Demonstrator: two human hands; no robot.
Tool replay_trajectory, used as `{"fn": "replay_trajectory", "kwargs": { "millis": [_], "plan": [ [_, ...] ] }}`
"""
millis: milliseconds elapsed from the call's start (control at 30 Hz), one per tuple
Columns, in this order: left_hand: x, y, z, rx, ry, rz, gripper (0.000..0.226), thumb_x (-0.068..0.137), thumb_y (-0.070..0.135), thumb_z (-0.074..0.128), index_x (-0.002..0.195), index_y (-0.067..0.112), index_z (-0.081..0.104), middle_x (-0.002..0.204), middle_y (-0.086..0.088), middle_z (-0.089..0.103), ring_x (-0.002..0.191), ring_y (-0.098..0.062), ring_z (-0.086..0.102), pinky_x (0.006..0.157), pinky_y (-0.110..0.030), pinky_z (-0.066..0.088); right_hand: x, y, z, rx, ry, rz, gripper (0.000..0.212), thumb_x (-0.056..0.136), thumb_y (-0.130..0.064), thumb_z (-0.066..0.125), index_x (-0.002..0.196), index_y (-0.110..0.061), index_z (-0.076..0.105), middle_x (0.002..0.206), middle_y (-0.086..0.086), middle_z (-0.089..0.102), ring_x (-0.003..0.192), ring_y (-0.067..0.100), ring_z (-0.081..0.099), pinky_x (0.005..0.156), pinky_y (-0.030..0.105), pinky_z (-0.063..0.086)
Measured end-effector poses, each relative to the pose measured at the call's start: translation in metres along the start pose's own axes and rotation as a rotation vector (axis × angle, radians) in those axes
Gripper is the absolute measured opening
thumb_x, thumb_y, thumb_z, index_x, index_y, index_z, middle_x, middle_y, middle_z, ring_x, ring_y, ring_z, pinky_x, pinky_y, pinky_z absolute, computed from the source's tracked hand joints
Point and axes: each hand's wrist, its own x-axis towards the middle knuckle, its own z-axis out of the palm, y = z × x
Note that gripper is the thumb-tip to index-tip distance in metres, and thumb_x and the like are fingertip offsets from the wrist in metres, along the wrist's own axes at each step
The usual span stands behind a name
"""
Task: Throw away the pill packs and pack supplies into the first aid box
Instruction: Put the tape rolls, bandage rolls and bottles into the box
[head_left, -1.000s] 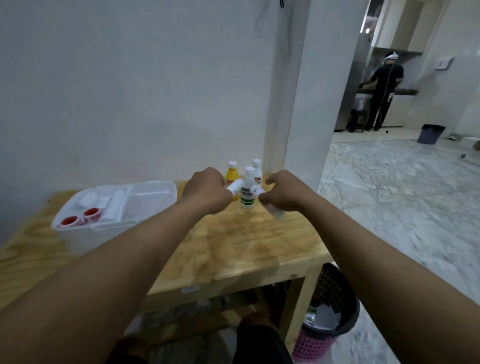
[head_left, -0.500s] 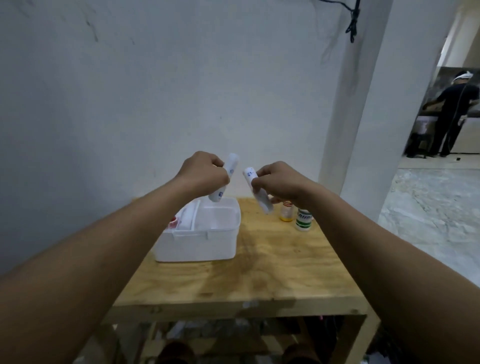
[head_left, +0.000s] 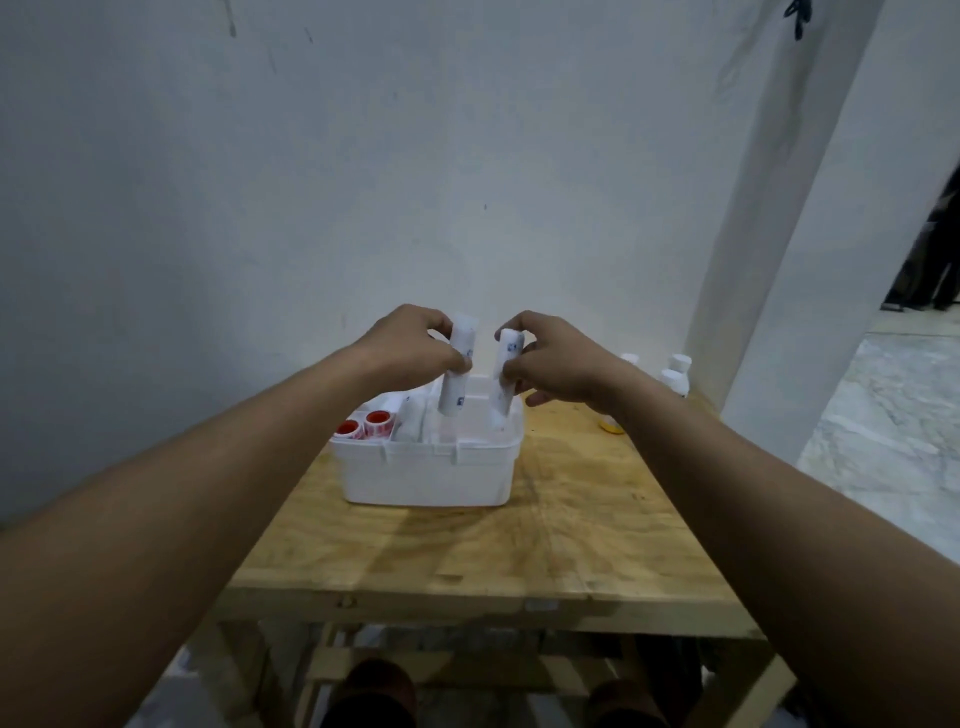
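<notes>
A white first aid box (head_left: 426, 475) stands open on the wooden table (head_left: 493, 545). My left hand (head_left: 410, 348) grips a white wrapped roll (head_left: 457, 371) upright over the box's middle. My right hand (head_left: 550, 364) pinches a second white roll (head_left: 505, 376), its lower end dipping inside the box's right part. Two red-and-white tape rolls (head_left: 363, 423) and other white rolls (head_left: 415, 421) lie in the box's left side.
White-capped bottles (head_left: 675, 374) and one with a yellow base (head_left: 612, 427) stand at the table's far right, partly behind my right forearm. A white wall is right behind the table, a pillar (head_left: 789, 260) to the right. A person's legs (head_left: 930, 260) show at the far right edge.
Both hands carried the white rolls left from the bottles to above the box and have lowered them toward it. My view has swung left and centred on the box.
</notes>
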Motion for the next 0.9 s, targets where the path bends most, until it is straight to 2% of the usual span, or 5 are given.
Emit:
{"fn": "replay_trajectory", "kwargs": {
  "millis": [200, 300, 500, 667, 900],
  "plan": [
    [0.001, -0.005, 0.004, 0.081, -0.091, 0.001, 0.021, 0.077, 0.027, 0.080, 0.095, 0.018, 0.075, 0.100, -0.004, 0.073, 0.097, -0.023, 0.067, 0.091, -0.041, 0.054, 0.002, 0.008, 0.004, -0.203, -0.062, -0.037, 0.028, 0.087, -0.010, 0.069, 0.114, -0.014, 0.064, 0.104, 0.011, 0.071, 0.090, 0.026, 0.069, 0.075, 0.042, 0.061],
    [0.003, -0.007, 0.005, 0.145, -0.131, 0.013, 0.022, 0.072, 0.025, 0.081, 0.093, 0.022, 0.074, 0.094, -0.001, 0.073, 0.094, -0.023, 0.067, 0.081, -0.035, 0.054, 0.003, 0.010, 0.007, -0.322, -0.073, -0.067, 0.029, 0.082, -0.014, 0.075, 0.111, -0.014, 0.068, 0.104, 0.006, 0.070, 0.089, 0.021, 0.064, 0.073, 0.031, 0.051],
    [0.002, -0.003, 0.009, 0.315, -0.264, 0.026, 0.036, 0.075, 0.027, 0.081, 0.108, 0.021, 0.069, 0.101, 0.000, 0.070, 0.092, -0.020, 0.064, 0.070, -0.030, 0.049, 0.006, 0.013, 0.012, -0.469, -0.162, -0.060, 0.030, 0.076, -0.021, 0.082, 0.104, -0.018, 0.071, 0.098, 0.001, 0.070, 0.090, 0.021, 0.065, 0.080, 0.036, 0.055],
    [0.003, 0.000, 0.013, 0.467, -0.322, 0.017, 0.045, 0.074, 0.028, 0.082, 0.116, 0.020, 0.070, 0.108, 0.001, 0.068, 0.096, -0.023, 0.062, 0.087, -0.039, 0.055, 0.005, 0.015, 0.013, -0.491, -0.198, -0.067, 0.026, 0.080, -0.022, 0.077, 0.106, -0.019, 0.073, 0.097, -0.002, 0.067, 0.091, 0.020, 0.063, 0.073, 0.030, 0.050],
    [0.005, -0.002, 0.015, 0.533, -0.388, 0.010, 0.050, 0.076, 0.028, 0.080, 0.124, 0.020, 0.068, 0.117, 0.002, 0.066, 0.101, -0.023, 0.062, 0.090, -0.036, 0.054, 0.007, 0.018, 0.015, -0.513, -0.250, -0.064, 0.020, 0.082, -0.028, 0.074, 0.101, -0.020, 0.074, 0.092, -0.005, 0.068, 0.085, 0.017, 0.061, 0.068, 0.027, 0.045]
  ]
}}
